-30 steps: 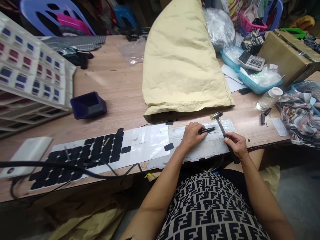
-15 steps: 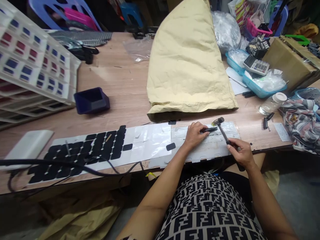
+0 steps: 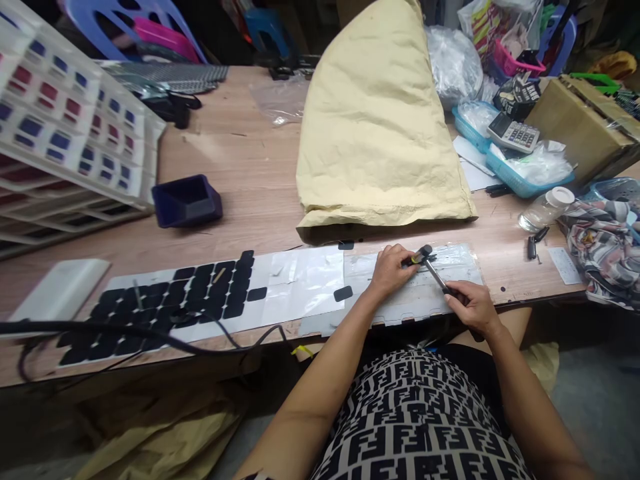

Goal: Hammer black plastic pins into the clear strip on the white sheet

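My right hand [image 3: 471, 305] is wrapped round the dark grip of a small hammer [image 3: 438, 275]. The hammer's head lies just past the fingertips of my left hand [image 3: 391, 270], over a thin dark piece [image 3: 433, 257] that those fingers pinch. Whether the head touches the piece, I cannot tell; it hides part of it. Both hands are above a pale, scuffed board [image 3: 415, 298] at the table's front edge. To the left runs a white sheet [image 3: 300, 293] with rows of black rounded pads [image 3: 203, 293] on it.
Behind the board lies a big yellowish paper bag [image 3: 370, 147]. A dark blue bin [image 3: 186, 201] and a white slotted crate [image 3: 75, 127] stand left. Black cable [image 3: 150, 331] crosses the front left. Right are a lidded jar [image 3: 544, 208], blue baskets [image 3: 530, 175] and a cardboard box [image 3: 580, 127].
The hammer has swung down and left, so its head now sits by my left fingertips over the dark piece. My right hand moved slightly left; my left hand stays almost in place.
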{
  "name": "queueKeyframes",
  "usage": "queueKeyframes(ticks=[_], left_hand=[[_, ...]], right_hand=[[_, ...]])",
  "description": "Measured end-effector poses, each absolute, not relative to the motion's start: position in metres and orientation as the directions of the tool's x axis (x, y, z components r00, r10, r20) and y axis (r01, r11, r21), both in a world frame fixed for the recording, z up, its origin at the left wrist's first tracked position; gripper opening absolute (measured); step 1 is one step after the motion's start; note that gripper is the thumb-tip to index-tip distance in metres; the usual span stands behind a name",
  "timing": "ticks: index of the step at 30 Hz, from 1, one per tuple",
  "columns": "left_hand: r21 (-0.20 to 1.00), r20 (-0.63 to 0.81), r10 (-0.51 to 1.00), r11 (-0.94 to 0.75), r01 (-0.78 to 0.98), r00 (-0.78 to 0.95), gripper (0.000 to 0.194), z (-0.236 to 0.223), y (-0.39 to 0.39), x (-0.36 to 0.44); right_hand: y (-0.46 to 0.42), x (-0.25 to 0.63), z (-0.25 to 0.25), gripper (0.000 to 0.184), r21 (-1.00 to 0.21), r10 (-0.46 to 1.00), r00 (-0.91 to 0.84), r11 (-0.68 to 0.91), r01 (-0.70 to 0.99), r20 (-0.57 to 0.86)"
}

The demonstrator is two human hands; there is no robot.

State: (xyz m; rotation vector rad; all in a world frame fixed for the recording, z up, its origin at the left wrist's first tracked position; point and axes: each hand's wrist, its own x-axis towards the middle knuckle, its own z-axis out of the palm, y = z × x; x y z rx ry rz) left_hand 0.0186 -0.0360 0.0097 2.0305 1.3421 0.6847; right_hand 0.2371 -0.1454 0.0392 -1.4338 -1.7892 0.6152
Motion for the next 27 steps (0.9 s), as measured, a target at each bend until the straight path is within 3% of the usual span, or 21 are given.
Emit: queueKeyframes(ticks=[6,10,13,16,22,27], left_hand=[[0.732,0.092,0.919,-0.323,0.600,0.383,0.017,0.008,-0.032,0.017],[0.743,0.134,0.832,-0.444,0.500,0.539,0.020,0.022,-0.051,0.002],[0.717,0.162,0.681,-0.578,0.389,0.714,0.020,0.033,-0.085,-0.013],[0.632,0.108,0.571,-0.671,0.387,0.814,0.019,0.033,-0.121,-0.020],[0.362,0.126,0.600,-0.769,0.527,0.790,0.018,0.010,-0.147,-0.011],[0.378,0.100,0.583,-0.772,0.511,0.806,0.024,0.012,-0.146,-0.011]], right_hand=[[-0.142,0.251,0.022,0.025,-0.934,0.982,0.130,0.085,0.347,0.138],[-0.141,0.257,0.018,0.027,-0.985,0.967,0.243,0.035,0.170,0.076],[-0.140,0.257,0.019,0.028,-0.989,0.970,0.235,0.020,0.149,0.055],[-0.139,0.256,0.020,0.030,-0.988,0.977,0.211,0.009,0.153,0.042],[-0.141,0.255,0.022,0.033,-0.986,0.981,0.193,-0.003,0.170,0.031],[-0.142,0.254,0.021,0.030,-0.987,0.977,0.211,0.005,0.162,0.040]])
